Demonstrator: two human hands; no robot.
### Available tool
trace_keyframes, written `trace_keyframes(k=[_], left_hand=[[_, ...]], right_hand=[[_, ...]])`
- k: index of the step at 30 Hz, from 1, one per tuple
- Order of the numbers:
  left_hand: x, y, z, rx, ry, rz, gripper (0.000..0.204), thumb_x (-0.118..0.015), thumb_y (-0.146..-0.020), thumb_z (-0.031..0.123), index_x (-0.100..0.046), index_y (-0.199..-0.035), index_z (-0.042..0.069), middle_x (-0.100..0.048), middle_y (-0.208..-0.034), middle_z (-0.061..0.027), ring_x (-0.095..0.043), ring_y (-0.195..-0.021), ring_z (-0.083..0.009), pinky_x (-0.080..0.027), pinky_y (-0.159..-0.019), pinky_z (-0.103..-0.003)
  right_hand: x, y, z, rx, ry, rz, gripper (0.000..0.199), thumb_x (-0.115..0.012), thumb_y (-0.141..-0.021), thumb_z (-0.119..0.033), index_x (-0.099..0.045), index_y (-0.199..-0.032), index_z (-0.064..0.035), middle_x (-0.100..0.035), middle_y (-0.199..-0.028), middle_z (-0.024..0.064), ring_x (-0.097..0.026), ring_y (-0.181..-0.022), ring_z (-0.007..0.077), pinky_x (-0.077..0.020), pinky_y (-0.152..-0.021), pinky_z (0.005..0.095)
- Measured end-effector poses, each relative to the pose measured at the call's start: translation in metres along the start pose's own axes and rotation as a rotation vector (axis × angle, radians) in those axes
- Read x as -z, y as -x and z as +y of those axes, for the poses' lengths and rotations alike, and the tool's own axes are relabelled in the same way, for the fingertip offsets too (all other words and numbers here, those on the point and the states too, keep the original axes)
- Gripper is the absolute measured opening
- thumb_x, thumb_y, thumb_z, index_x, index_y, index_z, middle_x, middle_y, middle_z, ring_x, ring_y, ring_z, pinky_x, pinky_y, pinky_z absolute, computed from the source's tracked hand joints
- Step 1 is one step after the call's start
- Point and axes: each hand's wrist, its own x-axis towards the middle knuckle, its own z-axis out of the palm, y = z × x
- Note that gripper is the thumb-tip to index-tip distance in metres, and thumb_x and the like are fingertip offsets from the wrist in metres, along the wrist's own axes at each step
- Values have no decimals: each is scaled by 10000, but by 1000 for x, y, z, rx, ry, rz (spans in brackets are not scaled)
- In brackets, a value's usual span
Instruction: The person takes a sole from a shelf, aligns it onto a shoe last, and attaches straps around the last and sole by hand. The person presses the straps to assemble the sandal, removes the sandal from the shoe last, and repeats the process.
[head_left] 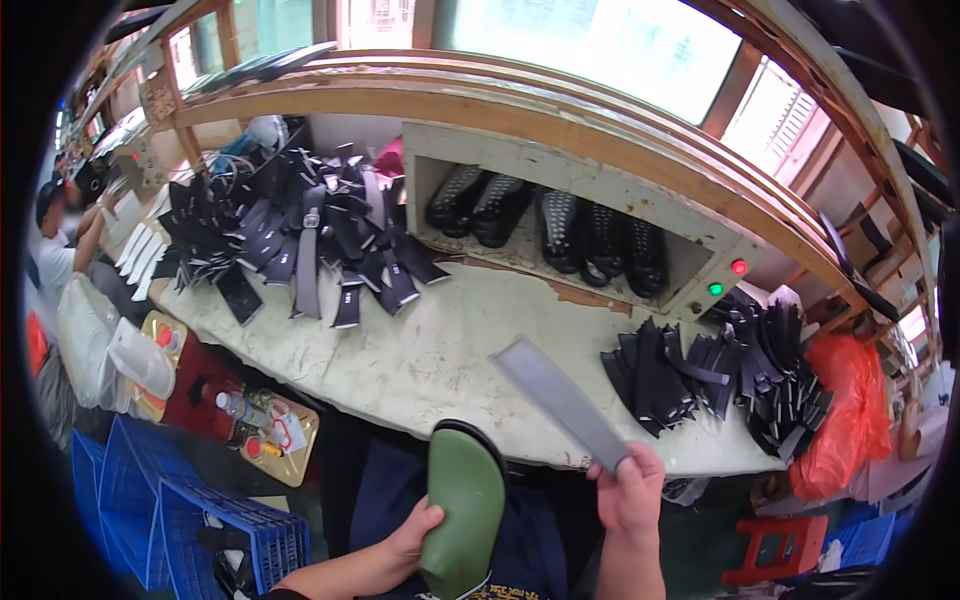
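Open-fronted box (480, 148) at back of worktable (440, 360) — black studded shoes (560, 230) inside. Blue crate (255, 530), lower left: dark contents, unclear. Tray (297, 472) nearby bears a clear bottle (240, 408). Black strips (280, 220) heaped left and right; red bag (845, 400) at right end. Green shoe form (463, 500) before the near edge, left hand (412, 535) clamped on it — right hand's (632, 495) fingers pinching grey strip's (560, 400) lower end.

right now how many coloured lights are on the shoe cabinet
2: a red light and, to its lower left, a green light, both on the right of the cabinet.
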Motion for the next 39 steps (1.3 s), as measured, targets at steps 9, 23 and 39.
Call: trace_keyframes(k=[9, 23, 39], left_hand=[[-59, 38, 64, 179, -170, 12, 870, -709, -857, 464, -328, -1490, 3, -490, -1440, -144, -516, -1305, -241, -391, -1107, -369], [-46, 29, 57, 123, 32, -221, 798, -856, -615, 633, -485, -1070, 92, -505, -1079, -51, -537, -1071, -180, -419, -987, -335], [15, -5, 21, -18, 69, -770, 870, -939, -541, 551, -517, -1130, 71, -502, -1120, -74, -552, -1061, -220, -437, -977, -365]], right_hand=[[-40, 53, 4, -539, 500, -410, 88, -746, -822, 26, -699, -896, 27, -690, -829, 64, -635, -732, 114, -498, -634, 249], [-100, 63, -7, -207, 639, -647, 118, -749, -825, -98, -666, -877, -32, -635, -777, 132, -638, -693, 291, -503, -631, 339], [-95, 66, -1, -581, 359, -567, 123, -739, -855, -118, -672, -874, -16, -641, -777, 95, -621, -696, 159, -495, -640, 293]])
